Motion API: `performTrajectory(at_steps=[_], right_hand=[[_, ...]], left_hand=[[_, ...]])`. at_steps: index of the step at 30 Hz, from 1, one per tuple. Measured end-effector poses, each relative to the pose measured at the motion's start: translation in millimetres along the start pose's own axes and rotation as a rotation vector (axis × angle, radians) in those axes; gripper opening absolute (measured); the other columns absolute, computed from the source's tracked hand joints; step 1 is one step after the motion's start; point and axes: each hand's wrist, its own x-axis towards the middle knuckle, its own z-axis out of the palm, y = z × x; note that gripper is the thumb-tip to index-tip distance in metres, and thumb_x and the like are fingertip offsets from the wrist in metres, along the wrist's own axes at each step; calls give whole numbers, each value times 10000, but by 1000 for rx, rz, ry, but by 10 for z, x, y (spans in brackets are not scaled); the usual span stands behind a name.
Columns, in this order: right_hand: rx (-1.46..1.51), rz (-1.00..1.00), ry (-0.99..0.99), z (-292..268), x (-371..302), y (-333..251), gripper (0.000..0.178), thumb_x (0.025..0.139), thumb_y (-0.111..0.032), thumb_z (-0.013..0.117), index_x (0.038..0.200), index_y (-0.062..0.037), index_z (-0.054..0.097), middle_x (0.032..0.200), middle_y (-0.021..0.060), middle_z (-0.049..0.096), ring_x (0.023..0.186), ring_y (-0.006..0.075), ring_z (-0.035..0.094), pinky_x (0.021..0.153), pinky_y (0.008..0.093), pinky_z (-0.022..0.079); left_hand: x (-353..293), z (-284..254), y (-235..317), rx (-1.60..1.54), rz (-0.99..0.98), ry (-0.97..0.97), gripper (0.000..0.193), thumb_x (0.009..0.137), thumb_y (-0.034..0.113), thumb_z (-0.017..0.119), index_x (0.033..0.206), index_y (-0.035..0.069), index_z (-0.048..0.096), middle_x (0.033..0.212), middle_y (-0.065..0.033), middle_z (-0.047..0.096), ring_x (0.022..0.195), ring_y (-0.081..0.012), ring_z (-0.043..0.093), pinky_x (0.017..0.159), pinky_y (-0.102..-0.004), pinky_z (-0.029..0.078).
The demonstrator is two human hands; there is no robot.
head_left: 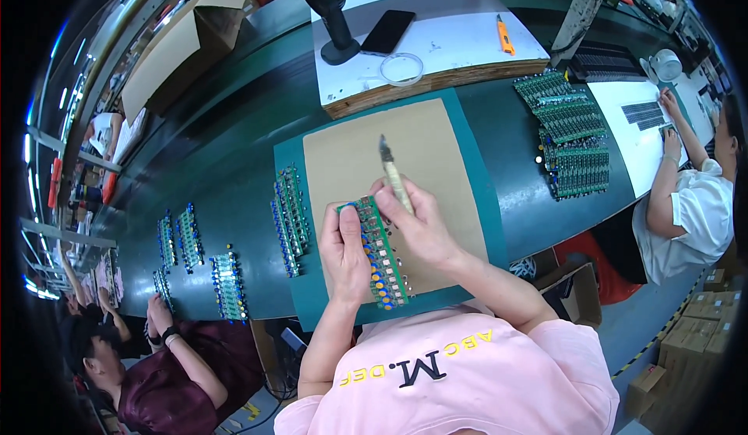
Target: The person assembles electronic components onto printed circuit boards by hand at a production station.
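My left hand (343, 257) is closed round the side of a long green circuit board panel (380, 256), thumb on its upper end. The panel carries rows of pale square parts and blue and yellow round parts. My right hand (421, 224) grips a pen-shaped tool (397, 184) with a cream, wrapped-looking handle and a dark pointed tip; I cannot tell whether that is a brush or a blade. Its tip points away from me, off the panel. The right thumb and fingers are at the panel's upper end. Below both hands lies a brown cardboard sheet (421, 135) on a teal mat (487, 201).
Circuit board panels stand in rows at left (290, 217), farther left (228, 283) and at right (573, 135). A raised white board (460, 33) holds a black handheld device (331, 26), phone (389, 31), clear ring (401, 69) and orange cutter (505, 36). Co-workers sit on both sides.
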Motion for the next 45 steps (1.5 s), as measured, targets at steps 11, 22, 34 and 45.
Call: performTrajectory(at_steps=[11,22,34,45], right_hand=[[-566,-267,-102,-194,-415,-250,197,906,-124,685,992,44,629,1045,167,585,817,279,594,731,366,504],[-564,-314,-116,-211,-395,-229,182,902,-101,688,949,63,626,1041,183,593,775,285,572,691,369,497],[-512,-65,-167,-162,-539,-254,173,934,-112,660,934,57,625,952,132,604,672,215,532,643,328,470],[119,304,-416,-266,-410,-131,138,959,-104,613,917,27,629,862,70,565,668,155,464,593,280,389]], left_hand=[[145,74,-70,174,102,93,295,1108,254,395,931,65,535,806,26,487,711,-70,374,680,-231,352],[31,76,-120,115,125,66,296,1108,261,387,957,59,540,804,23,496,698,-71,375,667,-235,358],[12,73,-187,10,67,94,320,1092,278,450,887,56,555,718,30,490,631,-65,382,589,-228,349],[44,126,-81,-242,-285,182,429,1075,365,487,761,84,564,626,49,476,573,-43,396,542,-209,324]])
